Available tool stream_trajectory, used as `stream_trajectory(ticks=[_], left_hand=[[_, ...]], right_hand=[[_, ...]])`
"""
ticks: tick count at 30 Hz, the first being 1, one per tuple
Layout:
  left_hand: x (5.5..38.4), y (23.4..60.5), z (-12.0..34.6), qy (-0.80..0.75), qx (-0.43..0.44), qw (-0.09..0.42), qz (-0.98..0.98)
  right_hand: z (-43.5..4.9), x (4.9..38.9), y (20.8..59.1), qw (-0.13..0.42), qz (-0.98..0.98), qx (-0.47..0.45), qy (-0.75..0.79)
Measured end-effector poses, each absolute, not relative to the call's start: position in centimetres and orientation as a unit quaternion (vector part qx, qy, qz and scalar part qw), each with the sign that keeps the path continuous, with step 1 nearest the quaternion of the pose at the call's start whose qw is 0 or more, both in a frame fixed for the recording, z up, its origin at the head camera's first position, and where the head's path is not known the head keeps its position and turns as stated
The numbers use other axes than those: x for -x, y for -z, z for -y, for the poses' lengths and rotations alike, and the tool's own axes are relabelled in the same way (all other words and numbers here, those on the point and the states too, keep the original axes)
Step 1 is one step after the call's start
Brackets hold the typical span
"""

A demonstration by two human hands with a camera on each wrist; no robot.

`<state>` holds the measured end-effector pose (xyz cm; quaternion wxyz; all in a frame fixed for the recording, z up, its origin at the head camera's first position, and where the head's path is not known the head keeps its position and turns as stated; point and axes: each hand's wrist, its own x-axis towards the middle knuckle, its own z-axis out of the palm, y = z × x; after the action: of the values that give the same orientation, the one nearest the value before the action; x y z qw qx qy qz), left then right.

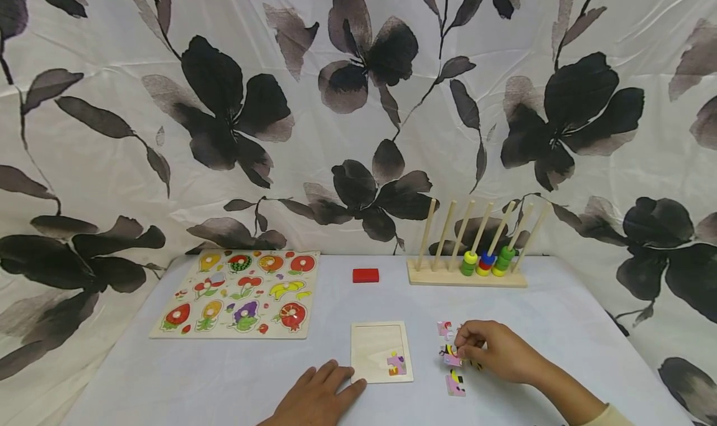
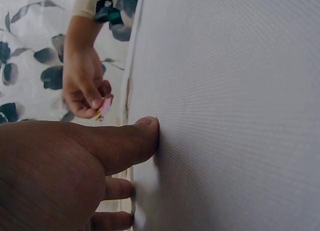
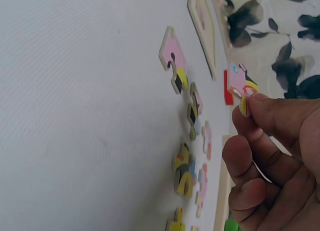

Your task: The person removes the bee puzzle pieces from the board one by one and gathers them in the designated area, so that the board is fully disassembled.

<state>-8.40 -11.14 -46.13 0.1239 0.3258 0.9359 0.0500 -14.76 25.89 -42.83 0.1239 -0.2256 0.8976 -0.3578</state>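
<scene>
My right hand pinches a pink jigsaw piece with yellow and black marks between thumb and forefinger, raised above the table. Below it lie loose pieces, among them a pink piece and a yellow-and-black piece; the hand partly hides this group in the head view. At the table's middle is a shallow wooden puzzle tray, with one pink-and-yellow piece in its lower right part. My left hand rests at the tray's lower left edge, fingers spread and relaxed, holding nothing.
A wooden fruit puzzle board lies at the back left. A red block sits behind the tray. At the back right stands a wooden peg rack with coloured rings on several pegs. Floral cloth hangs behind the table.
</scene>
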Motion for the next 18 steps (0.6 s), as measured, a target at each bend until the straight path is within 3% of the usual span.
stream_trajectory(ticks=[18], left_hand=[[8.6,45.8,11.0,-0.053,-0.319,0.147,-0.935]], right_hand=[[-29.1,14.0,43.5,0.164,-0.892,0.201,0.371]])
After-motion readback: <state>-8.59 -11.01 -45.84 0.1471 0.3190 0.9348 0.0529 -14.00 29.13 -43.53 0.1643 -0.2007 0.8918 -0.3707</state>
